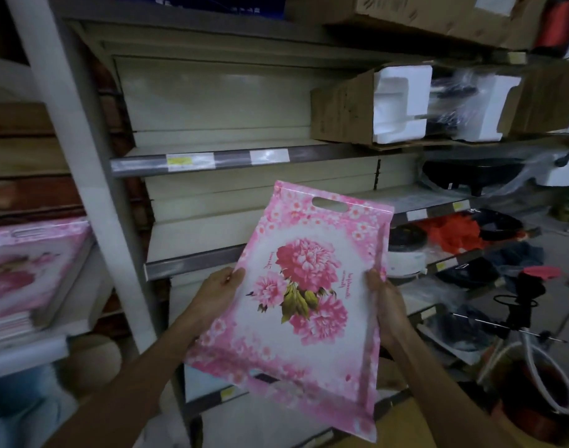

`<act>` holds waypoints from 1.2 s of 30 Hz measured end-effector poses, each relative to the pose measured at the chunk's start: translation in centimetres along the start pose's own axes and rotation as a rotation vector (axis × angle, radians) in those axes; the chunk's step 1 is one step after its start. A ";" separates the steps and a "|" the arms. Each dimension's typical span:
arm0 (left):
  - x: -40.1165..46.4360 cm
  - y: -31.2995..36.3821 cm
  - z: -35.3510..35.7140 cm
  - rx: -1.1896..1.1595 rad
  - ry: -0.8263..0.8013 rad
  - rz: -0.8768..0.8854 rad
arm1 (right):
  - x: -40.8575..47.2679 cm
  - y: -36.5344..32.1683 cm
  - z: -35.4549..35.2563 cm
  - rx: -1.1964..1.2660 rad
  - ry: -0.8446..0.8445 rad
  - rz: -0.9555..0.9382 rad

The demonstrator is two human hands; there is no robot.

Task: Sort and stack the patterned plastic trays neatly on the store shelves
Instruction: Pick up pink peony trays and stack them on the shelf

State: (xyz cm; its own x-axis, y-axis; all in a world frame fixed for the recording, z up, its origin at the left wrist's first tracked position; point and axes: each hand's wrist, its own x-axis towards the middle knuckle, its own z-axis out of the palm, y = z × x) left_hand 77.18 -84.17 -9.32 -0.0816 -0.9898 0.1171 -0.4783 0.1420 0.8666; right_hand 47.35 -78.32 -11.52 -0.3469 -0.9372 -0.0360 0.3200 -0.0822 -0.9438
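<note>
I hold a pink plastic tray (304, 305) printed with large pink flowers, tilted up in front of the shelves with its handle cut-out at the top. My left hand (216, 294) grips its left edge, thumb on the printed face. My right hand (385, 305) grips its right edge the same way. A stack of matching pink floral trays (27, 270) lies on a shelf at the far left.
Grey metal shelves (231, 158) stand straight ahead, bare in their left half. Cardboard boxes with white foam (373, 108) sit on the upper right shelf. Black pans, a red item and a cooker fill the right shelves. A white upright post (82, 156) separates the two units.
</note>
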 end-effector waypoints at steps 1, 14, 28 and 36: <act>-0.8 -0.5 -0.5 -0.006 0.014 -0.014 | -0.5 0.2 0.5 0.008 -0.016 0.017; -10.6 -7.2 -10.7 -0.111 0.370 -0.200 | -2.8 4.6 13.4 0.008 -0.309 0.187; -18.3 -13.8 -26.4 -0.030 0.759 -0.292 | -8.9 9.8 32.0 -0.038 -0.649 0.241; -15.6 -16.2 -37.6 -0.123 0.800 -0.302 | -11.0 11.8 41.4 -0.205 -0.662 -0.004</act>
State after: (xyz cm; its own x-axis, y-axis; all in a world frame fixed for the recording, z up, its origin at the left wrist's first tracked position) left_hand 119.07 -71.54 -6.96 0.6962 -0.7041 0.1398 -0.2788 -0.0858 0.9565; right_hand 91.44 -83.02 -8.65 0.2845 -0.9518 0.1144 0.1244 -0.0817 -0.9889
